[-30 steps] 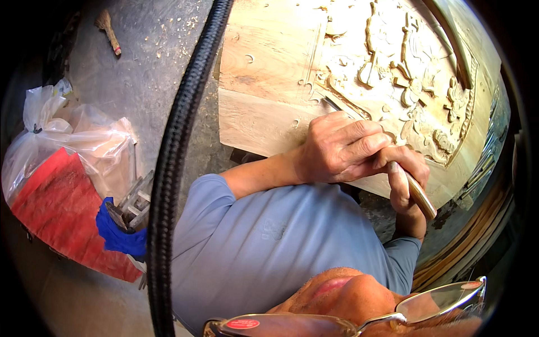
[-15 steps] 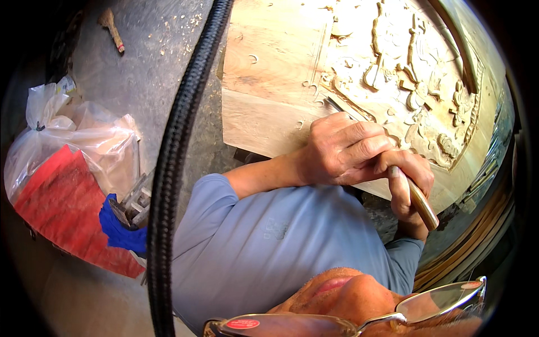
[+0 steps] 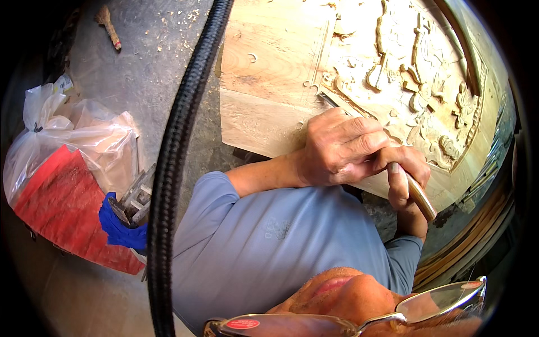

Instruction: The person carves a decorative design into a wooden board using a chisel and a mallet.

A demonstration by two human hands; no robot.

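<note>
A wood-carving chisel (image 3: 419,197) lies slantwise over the near edge of a pale wooden panel (image 3: 269,84). My left hand (image 3: 343,147) is closed around its shaft, the knuckles low over the wood. My right hand (image 3: 405,171) wraps the wooden handle, whose butt sticks out toward the lower right. Beyond my left hand the narrow metal blade (image 3: 329,100) points to the upper left, its tip at the plain wood beside the carved relief (image 3: 420,98). Whether the edge bites into the wood is too small to tell. Both hands touch each other.
Several metal tools (image 3: 487,165) lie along the panel's right side. On the left are a clear plastic bag (image 3: 67,132), a red sheet (image 3: 62,208), a blue cloth (image 3: 120,227) and a small brush (image 3: 108,27). A black braided cable (image 3: 178,129) crosses the view. Curled shavings dot the panel.
The chisel, with both hands on it, has shifted slightly to the upper left. Both grips stay closed, and the view itself has moved a little.
</note>
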